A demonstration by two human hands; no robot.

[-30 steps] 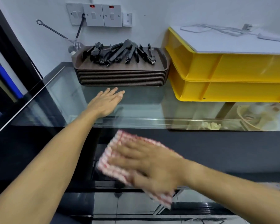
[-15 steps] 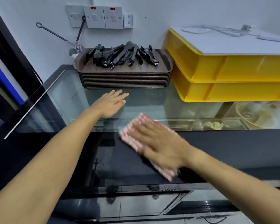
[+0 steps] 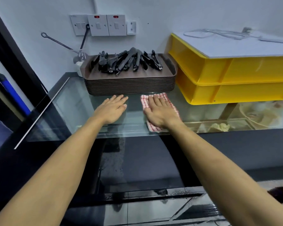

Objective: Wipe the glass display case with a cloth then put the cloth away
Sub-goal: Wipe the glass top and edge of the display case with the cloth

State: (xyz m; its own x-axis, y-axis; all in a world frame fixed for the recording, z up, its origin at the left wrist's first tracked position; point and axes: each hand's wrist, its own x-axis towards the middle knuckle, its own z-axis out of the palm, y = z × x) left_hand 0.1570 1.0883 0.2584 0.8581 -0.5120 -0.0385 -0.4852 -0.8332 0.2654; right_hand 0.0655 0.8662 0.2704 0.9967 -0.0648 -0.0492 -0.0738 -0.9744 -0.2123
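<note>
The glass display case (image 3: 72,111) has a flat glass top and a dark sloped front below it. A red-and-white checked cloth (image 3: 145,99) lies flat on the glass top, just in front of the tray stack. My right hand (image 3: 160,111) presses on the cloth with straight fingers. My left hand (image 3: 112,109) rests flat on the bare glass to the left of the cloth, fingers straight, holding nothing.
A stack of brown trays (image 3: 131,85) carrying several black tongs (image 3: 127,61) stands at the back of the glass. Two stacked yellow crates (image 3: 235,79) with a white board on top sit at the right. Wall switches (image 3: 103,25) are behind.
My right hand slid the cloth up from the dark sloped front onto the glass top, toward the trays. My left hand stayed flat on the glass.
</note>
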